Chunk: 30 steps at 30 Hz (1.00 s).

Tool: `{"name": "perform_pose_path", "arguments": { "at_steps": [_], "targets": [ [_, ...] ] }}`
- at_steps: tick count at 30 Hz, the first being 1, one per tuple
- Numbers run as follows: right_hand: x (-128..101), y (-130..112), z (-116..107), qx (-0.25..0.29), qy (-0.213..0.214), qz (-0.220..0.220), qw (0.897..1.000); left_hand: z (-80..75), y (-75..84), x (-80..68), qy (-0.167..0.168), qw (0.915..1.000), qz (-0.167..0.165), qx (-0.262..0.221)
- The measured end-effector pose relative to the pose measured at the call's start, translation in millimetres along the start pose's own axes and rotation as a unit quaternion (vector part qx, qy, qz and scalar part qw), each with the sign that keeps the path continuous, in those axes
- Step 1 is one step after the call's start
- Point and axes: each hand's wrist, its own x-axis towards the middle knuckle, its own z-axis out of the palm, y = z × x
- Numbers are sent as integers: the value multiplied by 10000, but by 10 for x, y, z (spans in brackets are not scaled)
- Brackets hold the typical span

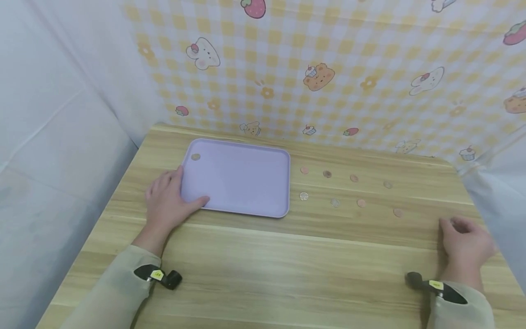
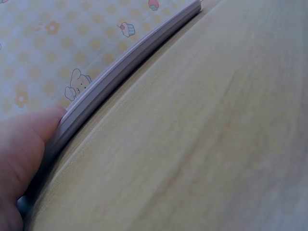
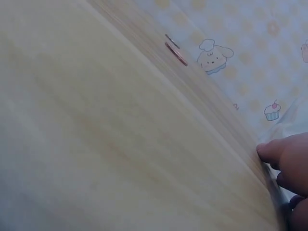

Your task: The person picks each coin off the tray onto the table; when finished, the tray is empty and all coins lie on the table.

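A shallow lilac tray (image 1: 236, 176) lies on the wooden table. My left hand (image 1: 168, 198) holds its near-left corner, the thumb on the near rim and the fingers along the left side. In the left wrist view the thumb (image 2: 41, 127) touches the tray's edge (image 2: 120, 67). One coin (image 1: 195, 157) lies in the tray's far-left corner. Right of the tray, several coins lie in two rows, among them a silvery one (image 1: 303, 196) and a coppery one (image 1: 398, 213). My right hand (image 1: 466, 242) rests near the table's right edge, fingers loosely curled, with nothing visible in them.
A yellow checked cloth (image 1: 283, 50) with cartoon prints hangs behind the table (image 1: 263, 269). White cloth (image 1: 53, 137) hangs at the left, with more white fabric at the right. Both wrists carry small black cameras.
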Motion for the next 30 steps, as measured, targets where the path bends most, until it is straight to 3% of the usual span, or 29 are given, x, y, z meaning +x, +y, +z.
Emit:
{"name": "perform_pose_path", "arguments": {
  "at_steps": [13, 30],
  "targets": [
    [15, -23, -34, -449, -394, -254, 9979, -34, -7, 5, 9, 10000, 9, 48],
    [-26, -21, -6, -459, -172, -257, 9985, -12, 0, 0, -22, 10000, 14, 71]
  ]
}}
